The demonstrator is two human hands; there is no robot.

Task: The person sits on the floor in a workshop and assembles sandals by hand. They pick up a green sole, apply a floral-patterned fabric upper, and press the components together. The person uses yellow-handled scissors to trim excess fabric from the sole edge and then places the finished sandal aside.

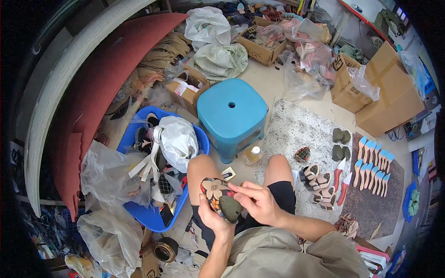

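Note:
Above my lap is a shoe upper (214, 191) in floral cloth, with a dark green rounded piece at its near end. My left hand (216, 217) is wrapped round it from below and the left. The fingers of my right hand (256, 199) pinch at its right edge, and whatever lies between the fingertips is too small to make out. A similar floral shoe piece (302, 154) rests on the speckled sheet to the right. Beside it stand several strapped sandals (319, 181) and two red-handled knives (344, 189).
Left of my legs is a blue basin (205, 141) of scraps and bags. A blue stool (232, 104) and a bottle (252, 155) of yellowish liquid stand ahead. Blue-and-tan insoles (369, 176) lie in rows at right, near dark green pads (341, 135). Cardboard boxes (394, 88) stand behind.

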